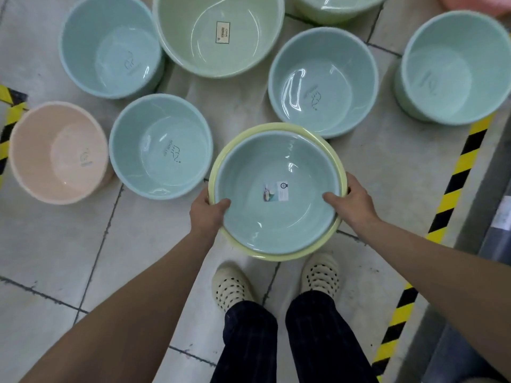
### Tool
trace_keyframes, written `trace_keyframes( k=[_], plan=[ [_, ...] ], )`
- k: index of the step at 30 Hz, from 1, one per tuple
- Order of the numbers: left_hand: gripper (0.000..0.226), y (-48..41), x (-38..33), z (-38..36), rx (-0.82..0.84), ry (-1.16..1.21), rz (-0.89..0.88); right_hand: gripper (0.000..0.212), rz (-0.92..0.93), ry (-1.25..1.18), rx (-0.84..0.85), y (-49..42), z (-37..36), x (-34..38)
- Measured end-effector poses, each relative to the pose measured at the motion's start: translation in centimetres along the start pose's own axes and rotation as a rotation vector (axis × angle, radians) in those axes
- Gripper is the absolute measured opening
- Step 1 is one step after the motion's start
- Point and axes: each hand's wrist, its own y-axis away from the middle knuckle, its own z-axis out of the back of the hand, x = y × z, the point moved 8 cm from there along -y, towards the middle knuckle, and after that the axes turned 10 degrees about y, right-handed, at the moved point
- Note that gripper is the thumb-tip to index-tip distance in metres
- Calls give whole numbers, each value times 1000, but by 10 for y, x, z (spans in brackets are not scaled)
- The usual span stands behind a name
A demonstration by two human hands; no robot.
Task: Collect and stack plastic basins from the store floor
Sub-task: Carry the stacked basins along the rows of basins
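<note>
A person's left hand (208, 211) and right hand (351, 201) grip, thumbs curled inside, a blue basin (276, 189) nested in a yellow basin (329, 147), held above the tiled floor (69, 244) among loose basins.

Open floor tiles (69, 244) lay at the left, on the near side of the pink basin (59, 152). Ahead of the carried basin stack (276, 211), only a narrow strip of floor ran between the near-left blue basin (160, 146) and the middle blue basin (323, 81), and the large green basin (218, 34) closed its far end.

Dark navy trousers (249, 341) w/ faint check; cream perforated clogs (231, 286); forearms (154, 294) bare.
</note>
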Motion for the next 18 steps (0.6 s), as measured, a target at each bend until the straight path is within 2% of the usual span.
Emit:
trace_keyframes(
  k=[7, 12, 18],
  plan=[
    [43, -36, 20, -10, 13, -10, 12, 57, 4, -3, 7, -33, -27, -10],
    [46, -53, 34, -19, 10, -25, 14, 50, -23, -10, -70, -49, -41, -25],
    [45, -57, 51, -30, -7, 60, -17, 59, 12, 109, -38, -59, -54, -45]
  ],
)
